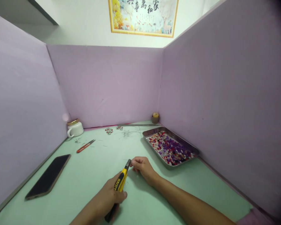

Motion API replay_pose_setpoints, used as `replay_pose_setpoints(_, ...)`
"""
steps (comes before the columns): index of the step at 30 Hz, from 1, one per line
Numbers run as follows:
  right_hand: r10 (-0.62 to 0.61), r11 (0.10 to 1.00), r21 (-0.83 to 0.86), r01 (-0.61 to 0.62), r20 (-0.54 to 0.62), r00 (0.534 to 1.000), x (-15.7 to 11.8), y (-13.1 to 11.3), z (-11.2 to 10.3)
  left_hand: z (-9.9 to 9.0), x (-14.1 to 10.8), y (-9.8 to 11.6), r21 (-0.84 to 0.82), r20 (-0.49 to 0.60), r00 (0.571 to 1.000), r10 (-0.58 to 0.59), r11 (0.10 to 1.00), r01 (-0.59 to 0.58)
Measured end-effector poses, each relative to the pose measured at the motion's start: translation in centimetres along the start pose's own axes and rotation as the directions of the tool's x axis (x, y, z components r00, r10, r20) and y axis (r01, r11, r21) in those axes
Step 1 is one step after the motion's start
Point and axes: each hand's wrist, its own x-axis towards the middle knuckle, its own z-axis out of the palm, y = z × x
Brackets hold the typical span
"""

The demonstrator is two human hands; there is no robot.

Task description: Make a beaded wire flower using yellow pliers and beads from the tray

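My left hand [109,192] is wrapped round yellow-and-black pliers [120,181], whose grey jaws point up and away from me. The tip of the jaws meets the fingertips of my right hand [142,168]. Thumb and index finger of that hand are pinched together over something tiny, with a hint of red at the fingertips; I cannot make out what it is. Thin wire-like pieces [127,133] lie scattered farther back. Beside them are small rings of beads [109,131] in red and clear colours.
A metal tray [158,153] of loose red, purple and clear beads stands at right. On the left lie a black phone [49,175] and red-handled thread snips [85,146]. A white lidded mug [76,128], a ruler-like strip [138,125] and a small pot [155,118] line the back, inside lilac partitions [107,84].
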Motion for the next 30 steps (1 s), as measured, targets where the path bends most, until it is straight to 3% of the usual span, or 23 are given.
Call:
replay_pose_setpoints(3,-0.005,1.0,-0.02,0.005,-0.008,1.0,0.0,0.2,0.0,0.1,0.0,0.1,0.079,-0.004,0.999,0.036,0.996,-0.035)
replay_pose_setpoints(17,-0.005,0.999,-0.043,0.005,-0.006,1.0,0.1,0.1,0.0,0.0,0.4,-0.5,0.164,-0.021,0.998,0.054,0.985,-0.05)
replay_pose_setpoints(24,-0.015,1.0,-0.023,0.015,0.004,1.0,0.0,0.2,0.0,-0.2,-0.1,0.5,0.307,-0.064,0.983,0.173,0.941,-0.146)
replay_pose_setpoints(30,0.005,1.0,0.008,-0.005,0.011,1.0,0.0,0.3,-0.1,-0.1,-0.6,1.2,0.35,-0.06,0.988,0.143,0.93,-0.113)
